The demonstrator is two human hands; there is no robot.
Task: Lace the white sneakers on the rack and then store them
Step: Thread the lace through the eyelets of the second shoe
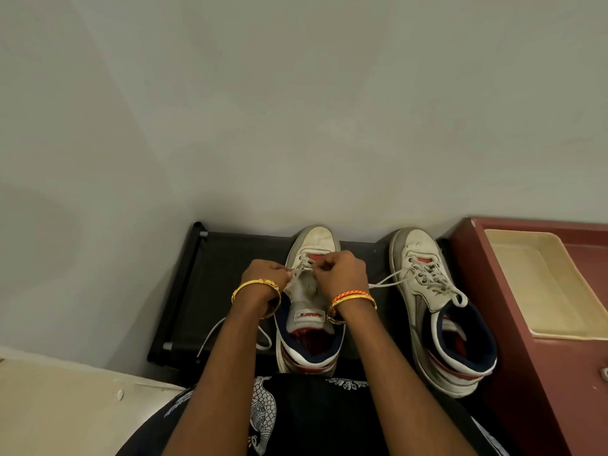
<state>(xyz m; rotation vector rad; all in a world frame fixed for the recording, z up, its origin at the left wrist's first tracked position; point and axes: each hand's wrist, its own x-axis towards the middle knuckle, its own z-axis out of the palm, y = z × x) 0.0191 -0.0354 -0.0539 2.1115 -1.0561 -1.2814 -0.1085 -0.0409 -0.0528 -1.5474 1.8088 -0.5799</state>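
Note:
Two worn white sneakers with navy and red trim stand toes to the wall on a black rack (210, 258). Over the left sneaker (316, 238), my left hand (265, 274) and my right hand (342, 273) both pinch its white lace near the lower eyelets, above the grey tongue. One loose lace end (210, 337) trails off to the left across the rack. The right sneaker (418, 245) stands beside it with laces threaded and hanging loose; one end runs left toward my right wrist.
A dark red cabinet top (513, 357) adjoins the rack on the right and carries a cream tray (513, 248). A pale wall rises just behind the shoes. A cream ledge (65, 406) lies at the lower left.

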